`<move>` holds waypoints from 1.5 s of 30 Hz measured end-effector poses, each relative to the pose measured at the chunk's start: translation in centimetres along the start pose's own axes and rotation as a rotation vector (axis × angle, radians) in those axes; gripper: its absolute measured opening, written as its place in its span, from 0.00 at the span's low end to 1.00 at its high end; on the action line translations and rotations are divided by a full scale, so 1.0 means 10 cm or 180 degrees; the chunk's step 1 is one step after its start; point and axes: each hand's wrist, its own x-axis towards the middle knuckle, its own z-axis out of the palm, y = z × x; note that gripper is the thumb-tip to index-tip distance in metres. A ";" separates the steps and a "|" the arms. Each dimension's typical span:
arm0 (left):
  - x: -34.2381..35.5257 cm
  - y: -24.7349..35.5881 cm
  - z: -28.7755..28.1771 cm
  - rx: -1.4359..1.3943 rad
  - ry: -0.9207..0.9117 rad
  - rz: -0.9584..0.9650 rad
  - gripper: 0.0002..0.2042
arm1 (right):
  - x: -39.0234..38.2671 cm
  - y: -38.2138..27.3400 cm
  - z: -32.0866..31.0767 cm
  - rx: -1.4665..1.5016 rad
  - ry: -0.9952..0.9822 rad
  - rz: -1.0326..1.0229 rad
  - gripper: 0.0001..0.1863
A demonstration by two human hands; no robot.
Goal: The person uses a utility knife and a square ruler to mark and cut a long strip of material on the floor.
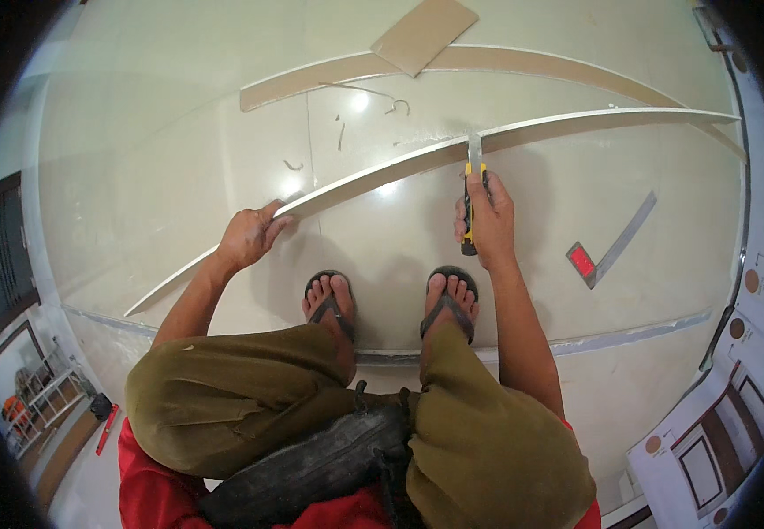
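A long thin strip of board point(355, 187), brown on its face with a white edge, runs slantwise across in front of me. My left hand point(254, 236) grips it near its left end, the fingers closed round the edge. In my right hand point(491, 217) is a yellow and black utility knife point(470, 207), its wide blade pointing away from me. The blade's tip meets the strip's white edge, right of the strip's middle. Dust lies beside the edge there, on the far side.
Beyond lies a second brown strip point(302, 81) with a brown rectangular piece point(426, 33) across it. Curled shavings point(398, 107) dot the glossy tiled floor point(179, 132). A try square point(622, 242) with a red-marked stock lies at right. Printed sheets point(708, 458) stand along the right side.
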 end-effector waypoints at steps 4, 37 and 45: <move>0.04 -0.06 0.04 0.0103 -0.0024 -0.0007 0.18 | 0.09 -0.14 0.02 0.0254 -0.0061 0.0088 0.14; -0.01 -0.06 0.09 0.0014 0.0135 0.0088 0.18 | -0.10 0.11 0.05 -0.0511 -0.0240 0.0060 0.16; -0.03 -0.03 0.08 0.0105 0.0135 0.0046 0.18 | -0.05 0.06 0.12 -0.0251 -0.0159 0.0028 0.15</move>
